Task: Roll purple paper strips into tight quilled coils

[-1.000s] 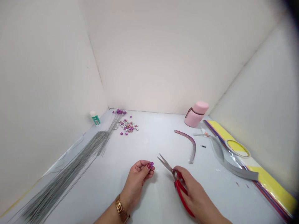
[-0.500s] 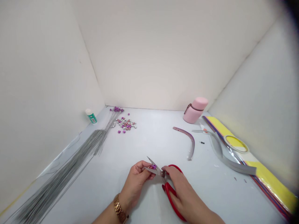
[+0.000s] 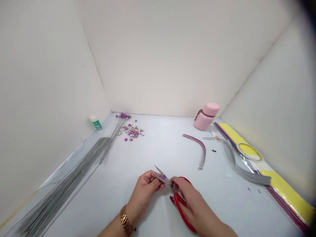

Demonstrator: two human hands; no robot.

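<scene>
Near the front centre, my left hand [image 3: 147, 188] pinches a small purple star [image 3: 163, 177], partly hidden by the blades. Wrapped around the red handles of the scissors [image 3: 182, 212] is my right hand [image 3: 191, 197]. The scissors' blades are parted and point up and left, across the star beside my left fingertips. A pile of small purple, pink and silver stars [image 3: 133, 131] lies farther back on the white table [image 3: 158, 144]. Purple stars [image 3: 123, 115] top some of the long grey wires [image 3: 71, 177] at the left.
At the back right stands a pink bottle [image 3: 206, 116]. A curved purple strip [image 3: 201, 146], grey strips [image 3: 254, 178] and a black pin [image 3: 213, 150] lie right. Yellow sheets [image 3: 286, 187] bear a tape roll [image 3: 260, 157]. A green glue stick [image 3: 97, 124] is at left.
The scissors' blades have closed slightly around the star, and the fingers of my right hand have shifted a little to the left. My left hand has hardly moved.
</scene>
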